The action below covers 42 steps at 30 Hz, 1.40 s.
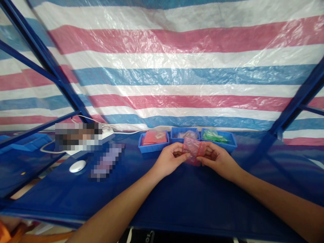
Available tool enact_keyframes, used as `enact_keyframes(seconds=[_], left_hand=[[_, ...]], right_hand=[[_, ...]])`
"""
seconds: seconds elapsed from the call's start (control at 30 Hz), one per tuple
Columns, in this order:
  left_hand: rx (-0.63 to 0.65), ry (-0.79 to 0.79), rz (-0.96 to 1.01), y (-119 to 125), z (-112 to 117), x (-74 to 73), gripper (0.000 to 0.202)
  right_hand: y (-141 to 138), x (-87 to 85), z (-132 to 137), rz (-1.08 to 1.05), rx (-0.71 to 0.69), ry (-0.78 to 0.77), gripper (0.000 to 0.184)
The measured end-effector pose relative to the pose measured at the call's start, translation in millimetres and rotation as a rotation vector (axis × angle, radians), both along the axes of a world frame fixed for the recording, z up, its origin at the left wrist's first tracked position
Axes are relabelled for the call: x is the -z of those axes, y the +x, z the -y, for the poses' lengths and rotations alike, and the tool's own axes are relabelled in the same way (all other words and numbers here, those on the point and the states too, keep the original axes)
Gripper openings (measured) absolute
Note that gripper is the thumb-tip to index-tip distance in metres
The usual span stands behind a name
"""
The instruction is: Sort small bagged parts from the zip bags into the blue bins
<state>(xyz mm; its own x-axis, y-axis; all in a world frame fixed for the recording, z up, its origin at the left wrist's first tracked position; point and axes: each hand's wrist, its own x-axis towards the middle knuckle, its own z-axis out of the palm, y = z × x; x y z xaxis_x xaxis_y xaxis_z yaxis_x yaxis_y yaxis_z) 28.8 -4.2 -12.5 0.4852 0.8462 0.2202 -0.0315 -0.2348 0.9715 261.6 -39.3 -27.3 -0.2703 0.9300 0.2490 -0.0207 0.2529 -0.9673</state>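
Soft light glows through the striped sheet [177, 67], with glare on its wrinkles at 12 o'clock. The worktop [192, 199] is dimmer, shadows weak. Stripes bow toward the edges; two patches [78, 136] at 8 o'clock are pixelated.

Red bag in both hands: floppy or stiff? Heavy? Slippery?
Probably floppy: the red bag looks crinkled and bends between the left hand and right hand. Likely very light, since it is thin, see-through film and a fingertip pinch alone holds it. Possibly slippery, because the film looks glossy.
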Motion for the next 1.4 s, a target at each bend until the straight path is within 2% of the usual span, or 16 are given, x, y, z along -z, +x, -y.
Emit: enact_keyframes(seconds=[0.23,0.5,0.6,0.73,0.9,1.0,1.1,1.27,1.4], left_hand=[[0.001,0.038,-0.066,-1.9,-5.4,4.2,0.036],[0.027,0.005,-0.013,-2.7,-6.8,3.6,0.037],[0.036,-0.005,0.003,-3.1,-7.7,4.9,0.036],[0.058,0.006,0.013,-4.9,-8.2,3.1,0.029],[0.027,0.133,-0.082,-9.7,-7.0,-3.7,0.015],[0.022,0.222,-0.064,-11.9,-6.9,-6.6,0.009],[-0.028,0.26,-0.078,-13.5,-8.7,-6.4,0.009],[-0.027,0.192,-0.155,-13.8,-11.7,-1.7,0.016],[-0.026,0.116,-0.182,-11.0,-9.4,-0.5,0.024]], right_hand=[[4.9,3.1,-4.1,0.032,0.084,0.024,0.038],[3.2,0.5,-1.3,0.063,0.124,0.029,0.042],[5.8,3.8,-4.1,0.088,0.128,0.052,0.038],[9.4,7.3,-5.3,0.117,0.151,0.141,0.024],[12.2,1.9,-1.9,0.239,0.205,0.308,0.009],[13.3,-2.5,-1.6,0.291,0.234,0.427,0.009],[15.2,-3.9,-2.6,0.342,0.284,0.471,0.011],[18.3,-2.1,-3.6,0.358,0.329,0.457,0.015],[16.9,0.0,-2.4,0.324,0.294,0.4,0.016]])
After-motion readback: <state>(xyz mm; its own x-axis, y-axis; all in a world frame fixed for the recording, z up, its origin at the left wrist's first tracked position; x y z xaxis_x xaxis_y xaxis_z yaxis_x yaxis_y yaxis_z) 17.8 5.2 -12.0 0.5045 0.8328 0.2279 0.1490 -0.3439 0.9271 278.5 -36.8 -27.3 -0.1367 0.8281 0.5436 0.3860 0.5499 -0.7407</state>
